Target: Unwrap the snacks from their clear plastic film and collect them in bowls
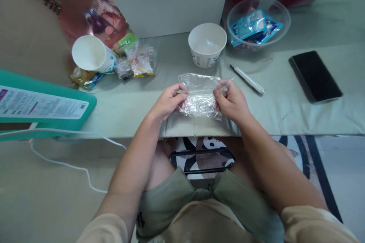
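Between my two hands a crinkled clear plastic bag (pixel 201 98) is stretched over the front part of the table. My left hand (pixel 170 100) pinches its left side between thumb and fingers. On the right side, my right hand (pixel 230 100) grips the bag's edge, with some of the film bunched at the fingertips. Just behind the bag stands an upright white paper bowl (pixel 207 45) with a blue-green print. A white pen (pixel 247 79) lies on the cloth beyond my right hand.
A paper cup (pixel 92 55) lies tilted among snack packets (pixel 139 60) at the left. A clear plastic bowl (pixel 281 32) holds blue packets at the back right. A dark phone (pixel 315 76) rests at the right. Boxes line the back; a green container (pixel 71 100) stands left.
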Action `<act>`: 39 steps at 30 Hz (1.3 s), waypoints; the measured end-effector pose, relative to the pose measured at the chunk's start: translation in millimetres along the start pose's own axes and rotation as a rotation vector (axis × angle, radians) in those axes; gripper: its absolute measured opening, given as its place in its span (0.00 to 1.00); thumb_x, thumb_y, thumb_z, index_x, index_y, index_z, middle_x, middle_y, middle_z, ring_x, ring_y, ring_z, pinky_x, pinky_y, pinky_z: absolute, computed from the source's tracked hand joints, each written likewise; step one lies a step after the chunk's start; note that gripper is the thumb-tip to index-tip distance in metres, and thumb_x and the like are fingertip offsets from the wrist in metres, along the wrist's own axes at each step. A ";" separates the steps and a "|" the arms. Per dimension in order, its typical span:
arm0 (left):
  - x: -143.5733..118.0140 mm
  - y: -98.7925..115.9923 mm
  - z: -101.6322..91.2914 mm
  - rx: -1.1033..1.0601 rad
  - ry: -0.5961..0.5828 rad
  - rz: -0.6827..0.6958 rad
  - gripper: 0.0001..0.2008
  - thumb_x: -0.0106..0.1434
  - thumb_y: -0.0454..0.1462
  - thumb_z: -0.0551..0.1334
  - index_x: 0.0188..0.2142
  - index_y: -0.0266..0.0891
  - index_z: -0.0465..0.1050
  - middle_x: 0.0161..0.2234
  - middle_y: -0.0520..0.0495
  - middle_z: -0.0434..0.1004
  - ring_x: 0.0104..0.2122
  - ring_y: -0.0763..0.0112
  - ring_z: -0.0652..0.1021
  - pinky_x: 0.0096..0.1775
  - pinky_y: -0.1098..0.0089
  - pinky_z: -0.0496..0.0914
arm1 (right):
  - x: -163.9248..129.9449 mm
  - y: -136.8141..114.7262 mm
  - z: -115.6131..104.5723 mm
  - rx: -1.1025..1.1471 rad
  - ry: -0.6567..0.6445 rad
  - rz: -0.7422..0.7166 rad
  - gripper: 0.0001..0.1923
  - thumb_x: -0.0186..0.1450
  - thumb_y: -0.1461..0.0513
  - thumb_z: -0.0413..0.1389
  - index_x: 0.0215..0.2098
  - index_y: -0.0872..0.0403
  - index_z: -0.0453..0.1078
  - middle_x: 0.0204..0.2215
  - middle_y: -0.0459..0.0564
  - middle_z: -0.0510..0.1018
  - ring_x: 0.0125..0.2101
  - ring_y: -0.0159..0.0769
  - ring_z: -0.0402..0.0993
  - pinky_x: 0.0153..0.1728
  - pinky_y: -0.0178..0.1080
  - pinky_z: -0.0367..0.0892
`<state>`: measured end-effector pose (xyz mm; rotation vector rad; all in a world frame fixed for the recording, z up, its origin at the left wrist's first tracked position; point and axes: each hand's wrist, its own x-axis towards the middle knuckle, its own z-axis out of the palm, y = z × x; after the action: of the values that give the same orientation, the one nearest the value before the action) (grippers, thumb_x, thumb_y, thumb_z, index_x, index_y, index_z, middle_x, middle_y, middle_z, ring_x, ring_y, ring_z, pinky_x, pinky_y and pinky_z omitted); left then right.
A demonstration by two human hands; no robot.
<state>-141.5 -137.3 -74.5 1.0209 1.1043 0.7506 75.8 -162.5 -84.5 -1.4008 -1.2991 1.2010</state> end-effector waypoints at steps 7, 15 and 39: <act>-2.0 9.0 -9.7 -0.209 -0.015 0.033 0.09 0.50 0.43 0.66 0.28 0.41 0.72 0.21 0.54 0.70 0.18 0.76 0.71 0.22 0.72 0.67 | 1.4 -11.2 -4.8 0.354 -0.063 0.005 0.15 0.57 0.47 0.59 0.32 0.48 0.70 0.22 0.43 0.72 0.21 0.31 0.69 0.24 0.38 0.65; 7.4 -5.0 -8.2 0.229 0.328 0.339 0.12 0.50 0.30 0.67 0.34 0.41 0.71 0.33 0.52 0.72 0.33 0.75 0.73 0.37 0.73 0.69 | -0.7 -4.9 -2.3 0.033 0.006 -0.019 0.20 0.55 0.56 0.64 0.46 0.49 0.72 0.29 0.42 0.78 0.25 0.33 0.69 0.29 0.38 0.64; 48.6 82.5 49.7 0.715 0.742 0.818 0.15 0.55 0.28 0.70 0.27 0.43 0.64 0.28 0.53 0.68 0.33 0.68 0.73 0.42 0.66 0.71 | 12.3 -12.2 -1.4 0.393 -0.022 0.185 0.16 0.64 0.47 0.53 0.36 0.50 0.69 0.32 0.45 0.80 0.30 0.31 0.76 0.33 0.36 0.65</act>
<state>-79.6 -77.6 -9.4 1.9446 1.6599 1.5239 75.0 -149.1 -73.4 -1.2377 -0.8973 1.5062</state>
